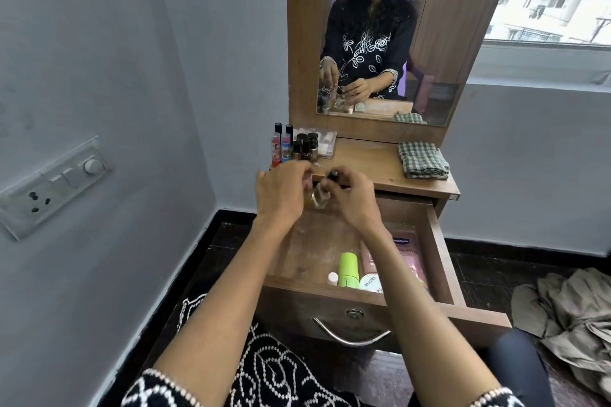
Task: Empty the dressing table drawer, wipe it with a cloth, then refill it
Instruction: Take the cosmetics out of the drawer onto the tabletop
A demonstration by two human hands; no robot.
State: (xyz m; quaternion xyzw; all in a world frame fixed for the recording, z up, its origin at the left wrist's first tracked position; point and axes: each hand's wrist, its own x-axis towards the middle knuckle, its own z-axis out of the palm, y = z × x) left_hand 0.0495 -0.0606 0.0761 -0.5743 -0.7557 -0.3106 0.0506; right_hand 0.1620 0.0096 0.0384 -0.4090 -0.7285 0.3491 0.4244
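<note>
Glass bottle (320, 196), small and clear with a dark cap, is held between both my hands just above the back of the open drawer (439, 251). My left hand (281, 192) is raised with the wrist bent, back toward me, fingers curled in toward the bottle's left side; whether they grip it or only touch it I cannot tell. My right hand (355, 198) curls round the bottle from the right, fingertips near the cap. Both forearms reach forward over the drawer, and the right one hides part of its contents.

Drawer is brown wood-grain laminate, its floor dusty and pale in patches, with a curved metal handle (350, 337) and a round lock on the front. Toward the drawer's front lie a green cylinder (348, 269), a white round tin (370, 282), a small white cap and a pink sachet (408, 251).

Behind the drawer, the tabletop (370, 158) carries a cluster of small dark-capped bottles (305, 145), two red and blue tubes (280, 149) and a clear plastic box at its left. A folded green check cloth (423, 160) lies behind the drawer's right corner. Behind the tabletop a mirror (426, 43) reflects my hands. Right of the drawer, crumpled beige fabric (568, 311) lies on the dark floor.
</note>
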